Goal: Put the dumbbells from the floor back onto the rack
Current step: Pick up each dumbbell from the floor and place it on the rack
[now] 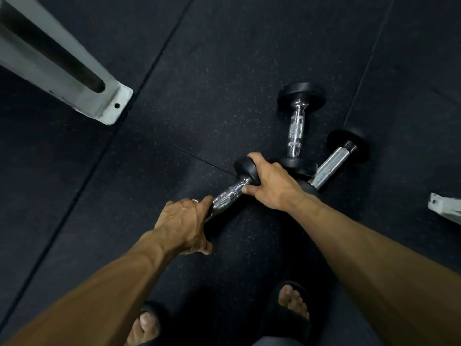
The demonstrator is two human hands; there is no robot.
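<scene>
The floor (199, 83) is dark speckled rubber matting, matt and grainy. The black-headed chrome dumbbells (296, 126) have shiny metal handles with rough knurled patches and dull rubbery-looking ends. The pale grey painted metal rack leg (62, 63) looks scuffed and a bit grimy, paint worn at the foot.

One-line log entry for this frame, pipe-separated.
stage: pickup | left hand: grips near dumbbell handle end | right hand: grips its far head | two dumbbells on floor | racked: none seen
</scene>
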